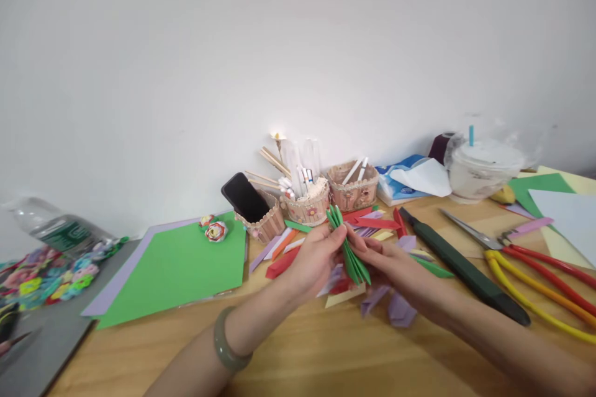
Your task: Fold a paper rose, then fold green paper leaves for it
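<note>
Between my two hands is a bundle of folded green paper strips (354, 265), tilted, with its layered ends fanned apart at the bottom. My left hand (316, 260) is closed on it, thumb pressed near the upper part. From the other side, the fingers of my right hand (382, 257) pinch the same bundle. Beneath and around the hands lie folded paper pieces, among them a red strip (282, 263) and a purple folded piece (401, 310). Part of the bundle is hidden behind my fingers.
Green sheets (181, 267) lie at left near a plastic bottle (60, 229). Small baskets (352, 189) stand by the wall, one holding a phone (245, 197). To the right are a dark green knife-like tool (465, 270), scissors (493, 248) and a lidded cup (484, 167).
</note>
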### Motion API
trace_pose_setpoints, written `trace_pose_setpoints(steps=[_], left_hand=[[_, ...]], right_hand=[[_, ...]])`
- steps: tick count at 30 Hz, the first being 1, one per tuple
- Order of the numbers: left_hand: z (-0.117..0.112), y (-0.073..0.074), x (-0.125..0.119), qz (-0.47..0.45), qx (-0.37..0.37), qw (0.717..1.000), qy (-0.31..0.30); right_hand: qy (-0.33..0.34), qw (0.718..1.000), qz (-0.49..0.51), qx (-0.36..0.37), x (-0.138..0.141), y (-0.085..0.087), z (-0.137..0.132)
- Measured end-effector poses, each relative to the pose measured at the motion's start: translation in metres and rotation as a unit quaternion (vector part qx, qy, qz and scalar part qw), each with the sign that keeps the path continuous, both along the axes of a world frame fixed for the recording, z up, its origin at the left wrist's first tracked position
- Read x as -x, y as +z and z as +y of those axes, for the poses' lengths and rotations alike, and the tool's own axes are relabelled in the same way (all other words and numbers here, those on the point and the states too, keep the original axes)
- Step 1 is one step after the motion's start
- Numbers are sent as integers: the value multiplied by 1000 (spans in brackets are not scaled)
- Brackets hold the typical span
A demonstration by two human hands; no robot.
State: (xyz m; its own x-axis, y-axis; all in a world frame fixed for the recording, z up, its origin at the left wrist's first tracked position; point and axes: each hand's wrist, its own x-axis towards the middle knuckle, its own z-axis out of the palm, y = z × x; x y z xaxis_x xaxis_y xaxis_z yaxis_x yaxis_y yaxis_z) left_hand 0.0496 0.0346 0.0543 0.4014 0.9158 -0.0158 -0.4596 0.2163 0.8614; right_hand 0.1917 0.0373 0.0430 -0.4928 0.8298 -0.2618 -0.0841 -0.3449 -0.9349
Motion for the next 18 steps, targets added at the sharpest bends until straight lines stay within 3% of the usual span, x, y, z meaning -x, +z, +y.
trace_pose_setpoints(steps=[2, 5, 9, 12, 18], left_hand=[[5, 1, 2, -24, 9, 999, 27], [11, 3, 7, -49, 48, 997, 21], [15, 2, 12, -58, 103, 993, -26], [15, -1, 11, -69, 122, 989, -55], [16, -3, 12, -53, 138, 987, -56]], right_hand=[[-11, 995, -82, -59, -14, 2, 12], [-62, 947, -194, -247, -30, 11, 21], [56, 845, -267, -460, -29, 19, 19], [116, 803, -282, -512, -19, 16, 18], [87, 795, -278, -532, -10, 12, 21]])
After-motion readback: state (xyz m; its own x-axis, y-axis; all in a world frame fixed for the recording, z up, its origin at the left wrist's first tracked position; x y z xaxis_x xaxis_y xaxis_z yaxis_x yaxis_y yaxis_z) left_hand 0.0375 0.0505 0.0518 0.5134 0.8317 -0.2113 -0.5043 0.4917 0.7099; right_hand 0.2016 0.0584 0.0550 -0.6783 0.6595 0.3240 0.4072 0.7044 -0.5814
